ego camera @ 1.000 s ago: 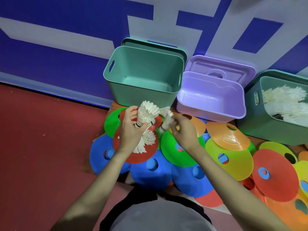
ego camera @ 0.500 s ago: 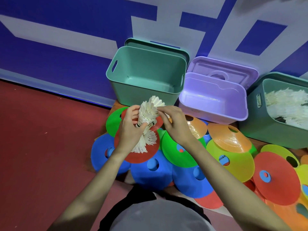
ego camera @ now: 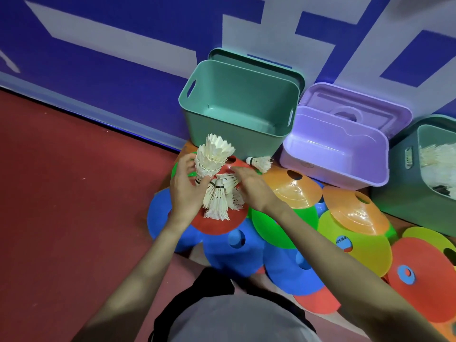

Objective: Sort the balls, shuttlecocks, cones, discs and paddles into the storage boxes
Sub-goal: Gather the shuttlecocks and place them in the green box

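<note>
Shuttlecocks (ego camera: 214, 178), light with fragile feathers: left hand (ego camera: 183, 191) holds a nested bunch; right hand (ego camera: 249, 187) touches them, fingers loosely extended; best gripped near corks.

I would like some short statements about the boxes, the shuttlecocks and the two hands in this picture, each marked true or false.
1. The left hand grips a stack of shuttlecocks. True.
2. The purple box is full of shuttlecocks. False: no shuttlecocks show inside it; they are in the dark green box at the right edge.
3. One single shuttlecock lies on the discs near the light green box. True.
4. The right hand is inside the light green box. False: it is over the red disc, at the shuttlecocks.
</note>
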Available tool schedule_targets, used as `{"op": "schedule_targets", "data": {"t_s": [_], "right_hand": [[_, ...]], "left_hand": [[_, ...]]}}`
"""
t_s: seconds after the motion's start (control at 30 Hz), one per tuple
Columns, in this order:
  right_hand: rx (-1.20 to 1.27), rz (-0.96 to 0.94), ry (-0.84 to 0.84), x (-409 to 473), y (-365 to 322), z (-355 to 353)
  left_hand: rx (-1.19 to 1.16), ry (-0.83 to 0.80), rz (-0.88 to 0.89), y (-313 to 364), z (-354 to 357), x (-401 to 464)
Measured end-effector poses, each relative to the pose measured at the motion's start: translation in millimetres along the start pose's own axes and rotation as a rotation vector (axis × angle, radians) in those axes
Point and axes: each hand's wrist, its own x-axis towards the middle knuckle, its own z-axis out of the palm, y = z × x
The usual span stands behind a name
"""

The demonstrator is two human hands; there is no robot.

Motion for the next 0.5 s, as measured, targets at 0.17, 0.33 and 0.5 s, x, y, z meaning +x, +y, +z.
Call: {"op": "schedule_targets", "data": {"t_s": [0.17, 0.33, 0.5], "right_hand": [[-0.125, -0.005, -0.163, 30.4, 3.1, -0.4], [-0.338, -0.048, -0.13, 43.6, 5.5, 0.6], [-0.357, -0.075, -0.097, 33.0, 15.0, -7.3]], "left_hand": [[-0.003, -0.006, -0.018, -0.9, -1.1, -1.3], [-0.013, -0.025, -0.048, 3.2, 1.4, 0.0], [-0.001, -0.047, -0.069, 6.5, 8.4, -0.5]]}}
